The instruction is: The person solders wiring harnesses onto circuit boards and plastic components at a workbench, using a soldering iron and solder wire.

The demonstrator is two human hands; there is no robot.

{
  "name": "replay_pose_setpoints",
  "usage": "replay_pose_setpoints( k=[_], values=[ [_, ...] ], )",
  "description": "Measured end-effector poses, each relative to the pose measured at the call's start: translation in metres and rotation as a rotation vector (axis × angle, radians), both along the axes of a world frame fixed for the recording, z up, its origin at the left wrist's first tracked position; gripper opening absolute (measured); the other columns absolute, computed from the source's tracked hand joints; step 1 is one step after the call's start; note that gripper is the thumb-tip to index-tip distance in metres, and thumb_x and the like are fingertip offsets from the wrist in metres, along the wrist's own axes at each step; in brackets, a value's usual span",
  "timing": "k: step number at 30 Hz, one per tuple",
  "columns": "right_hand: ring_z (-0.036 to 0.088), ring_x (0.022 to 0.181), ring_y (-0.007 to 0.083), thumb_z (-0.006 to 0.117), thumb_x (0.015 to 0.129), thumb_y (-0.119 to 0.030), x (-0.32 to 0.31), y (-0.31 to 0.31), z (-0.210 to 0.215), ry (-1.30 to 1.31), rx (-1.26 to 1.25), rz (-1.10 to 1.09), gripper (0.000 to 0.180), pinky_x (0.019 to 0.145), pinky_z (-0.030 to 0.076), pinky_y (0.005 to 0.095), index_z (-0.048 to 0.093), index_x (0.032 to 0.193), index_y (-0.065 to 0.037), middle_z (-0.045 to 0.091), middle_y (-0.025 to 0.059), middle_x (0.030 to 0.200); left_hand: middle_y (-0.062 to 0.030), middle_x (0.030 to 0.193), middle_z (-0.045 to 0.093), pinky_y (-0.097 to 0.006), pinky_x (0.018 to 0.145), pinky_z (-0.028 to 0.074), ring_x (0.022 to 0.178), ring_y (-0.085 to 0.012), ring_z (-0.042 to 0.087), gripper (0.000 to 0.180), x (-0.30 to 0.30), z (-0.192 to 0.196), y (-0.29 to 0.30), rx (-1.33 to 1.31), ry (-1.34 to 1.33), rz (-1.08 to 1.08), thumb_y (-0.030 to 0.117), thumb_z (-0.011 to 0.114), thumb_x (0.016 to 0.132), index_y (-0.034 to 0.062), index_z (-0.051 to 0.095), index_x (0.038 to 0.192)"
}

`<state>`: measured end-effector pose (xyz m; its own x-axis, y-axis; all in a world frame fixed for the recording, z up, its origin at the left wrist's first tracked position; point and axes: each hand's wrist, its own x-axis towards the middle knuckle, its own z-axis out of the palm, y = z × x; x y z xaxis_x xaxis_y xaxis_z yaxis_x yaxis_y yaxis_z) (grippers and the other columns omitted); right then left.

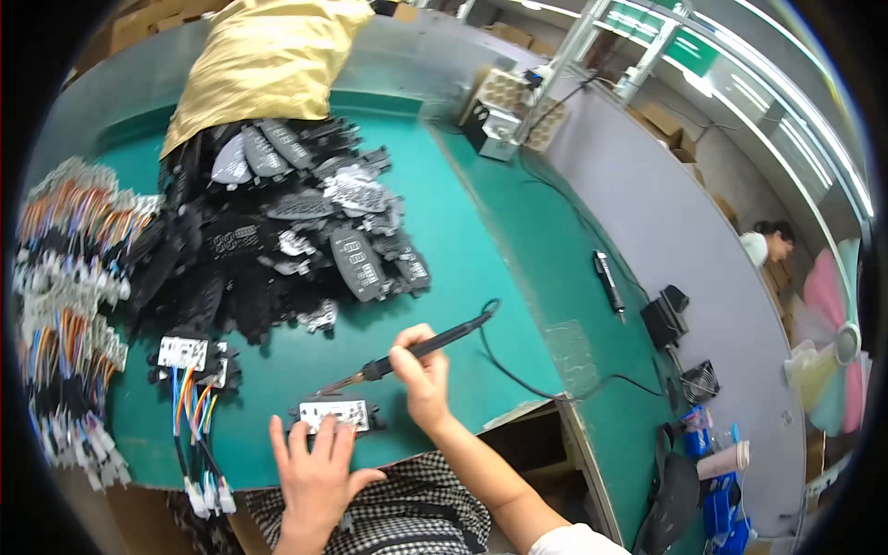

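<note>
White circuit board [335, 415]: lower centre of the frame, flat on the green bench [472, 287], its long axis running roughly left to right; dark tabs show at both short ends. Left to right from there, for your reference. Far left: bundled wire leads [69, 324]. Lower left: a wired board [183, 352], its coloured wires trailing toward the lower edge, apart from the white one. Next, your left hand [317, 472]: spread and grasping nothing, fingertips at the board's lower long edge. It is your nearer hand; the board lies directly above it in frame. Then the soldering iron [370, 371], slanting from upper right to lower left across the board's axis, tip just beside the upper left edge; contact, cannot tell. Rightmost, your right hand [425, 384]: closed around the iron's handle, clear of the board, which lies left and slightly below. Key relation: your iron meets the board's long axis obliquely.
</note>
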<state>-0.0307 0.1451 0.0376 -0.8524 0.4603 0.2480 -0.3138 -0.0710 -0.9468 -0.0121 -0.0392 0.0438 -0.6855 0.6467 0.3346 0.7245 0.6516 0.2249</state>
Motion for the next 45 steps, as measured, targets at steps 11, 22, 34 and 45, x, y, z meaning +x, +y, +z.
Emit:
replay_pose_setpoints(
  k=[11, 22, 34, 45],
  values=[
    [0.035, 0.061, 0.0036, 0.056, 0.08, -0.009, 0.0, 0.012, -0.004, 0.037, 0.127, 0.12, 0.011, 0.054, 0.028, 0.019, 0.046, 0.08, -0.005, 0.042, -0.0036, 0.07, -0.0136, 0.086, 0.057, -0.036, 0.067, 0.049, 0.074, -0.0292, 0.059, 0.024, -0.046, -0.013, -0.005, 0.492, -0.16, -0.025, -0.009, 0.056, 0.073, 0.0017, 0.047, 0.092],
    [0.037, 0.058, 0.0034, 0.056, 0.079, -0.006, 0.003, 0.002, -0.006, 0.038, 0.158, 0.15, 0.01, 0.051, 0.029, 0.0183, 0.046, 0.083, -0.004, 0.043, -0.0024, 0.07, -0.0129, 0.089, 0.057, -0.037, 0.063, 0.047, 0.077, -0.031, 0.059, 0.024, -0.035, -0.023, -0.01, 0.637, -0.324, 0.086, -0.007, 0.055, 0.076, 0.0025, 0.045, 0.096],
    [0.037, 0.057, 0.0032, 0.055, 0.079, -0.005, 0.002, 0.002, -0.003, -0.007, 0.159, 0.122, 0.009, 0.051, 0.029, 0.0179, 0.046, 0.082, -0.004, 0.044, -0.0028, 0.069, -0.0127, 0.088, 0.057, -0.036, 0.062, 0.047, 0.076, -0.0311, 0.059, 0.026, -0.036, -0.025, -0.009, 0.648, -0.3, 0.074, -0.007, 0.055, 0.076, 0.003, 0.045, 0.098],
    [0.036, 0.058, 0.0029, 0.056, 0.08, -0.007, 0.002, 0.002, -0.002, -0.021, 0.152, 0.149, 0.011, 0.051, 0.028, 0.0181, 0.046, 0.083, -0.004, 0.043, -0.0031, 0.069, -0.0118, 0.085, 0.056, -0.032, 0.062, 0.048, 0.073, -0.0237, 0.061, 0.034, -0.037, -0.027, -0.009, 0.638, -0.249, 0.07, -0.014, 0.057, 0.069, 0.0015, 0.046, 0.097]
  ],
)
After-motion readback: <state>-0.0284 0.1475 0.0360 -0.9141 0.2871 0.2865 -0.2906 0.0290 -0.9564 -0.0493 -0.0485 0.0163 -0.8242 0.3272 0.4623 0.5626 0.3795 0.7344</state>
